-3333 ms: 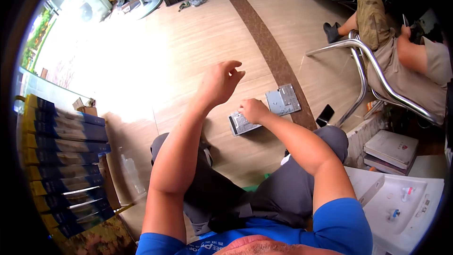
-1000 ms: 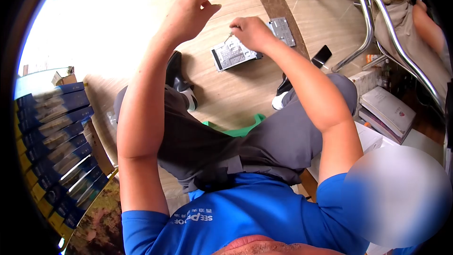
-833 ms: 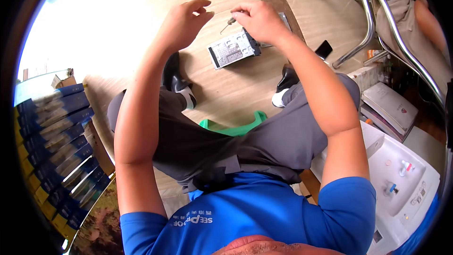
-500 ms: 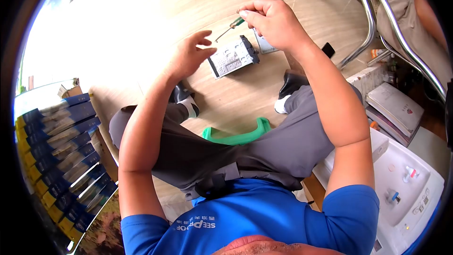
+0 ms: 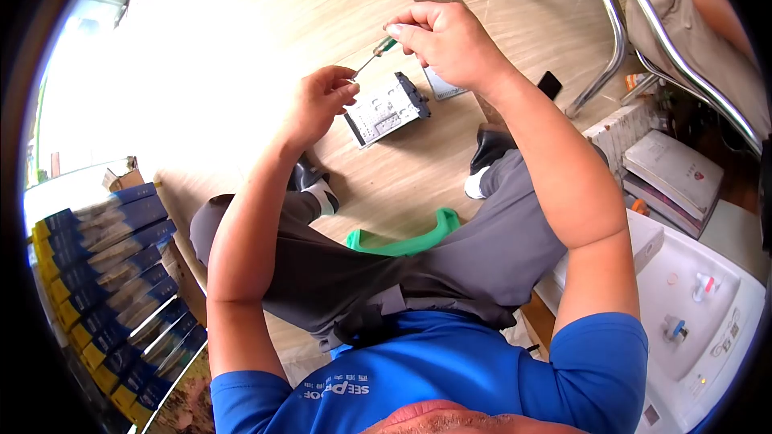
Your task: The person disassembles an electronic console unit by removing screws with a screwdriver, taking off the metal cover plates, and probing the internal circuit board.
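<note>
Hands span a slim screwdriver (green-handled) near a boxy metal unit.

A silver metal unit, hole-punched on top and black at its right end, lies flat, with a partly hidden silvery plate just to its right and a green-handled screwdriver slanting down leftward near its far side.

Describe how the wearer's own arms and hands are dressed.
Both the left hand and the right hand are bare, with no gloves. No ring, watch or bracelet shows on fingers or wrists. The forearms are uncovered; the short, plain blue left sleeve and right sleeve end above the elbows.
</note>
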Demonstrator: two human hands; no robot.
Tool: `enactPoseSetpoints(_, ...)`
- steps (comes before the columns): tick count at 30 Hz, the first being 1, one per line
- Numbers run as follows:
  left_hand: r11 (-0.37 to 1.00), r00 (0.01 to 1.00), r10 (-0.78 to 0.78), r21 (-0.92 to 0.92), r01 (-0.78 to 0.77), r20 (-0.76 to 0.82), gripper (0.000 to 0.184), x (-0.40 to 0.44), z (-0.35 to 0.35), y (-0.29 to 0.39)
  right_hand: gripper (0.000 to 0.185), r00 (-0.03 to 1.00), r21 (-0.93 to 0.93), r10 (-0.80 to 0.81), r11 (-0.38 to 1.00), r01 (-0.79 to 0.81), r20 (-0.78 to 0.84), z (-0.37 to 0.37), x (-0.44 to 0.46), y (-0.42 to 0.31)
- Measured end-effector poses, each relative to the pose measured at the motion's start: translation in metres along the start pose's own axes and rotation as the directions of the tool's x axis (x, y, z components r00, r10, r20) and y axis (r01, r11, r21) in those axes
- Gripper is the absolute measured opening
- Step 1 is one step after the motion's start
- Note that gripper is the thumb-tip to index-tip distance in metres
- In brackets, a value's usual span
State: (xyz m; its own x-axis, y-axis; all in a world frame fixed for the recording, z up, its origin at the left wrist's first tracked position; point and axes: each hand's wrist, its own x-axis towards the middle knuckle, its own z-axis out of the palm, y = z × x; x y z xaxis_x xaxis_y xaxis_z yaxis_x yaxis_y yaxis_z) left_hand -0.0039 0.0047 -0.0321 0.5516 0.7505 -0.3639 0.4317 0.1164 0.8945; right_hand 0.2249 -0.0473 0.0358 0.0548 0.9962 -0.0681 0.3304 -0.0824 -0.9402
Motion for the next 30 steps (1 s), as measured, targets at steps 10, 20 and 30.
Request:
enactPoseSetpoints(10,1.000,0.999,-0.013,-0.028,0.012,-0.042,0.025,0.000,0.001,-0.001,0.026,1.000,0.012,-0.018,1.000,0.018,0.014,0.003,0.004,0.005)
enactPoseSetpoints(20,0.996,0.997,0.038,-0.082,-0.043,-0.065,0.018,0.003,-0.001,0.001,0.024,0.999,0.082,0.033,0.996,-0.030,-0.037,-0.001,0.005,0.001)
enactPoseSetpoints(30,0.981,0.990,0.095,-0.159,-0.110,-0.101,0.032,-0.003,-0.004,0.024,0.021,0.994,0.481,0.107,0.869,-0.112,0.039,-0.011,0.011,-0.005)
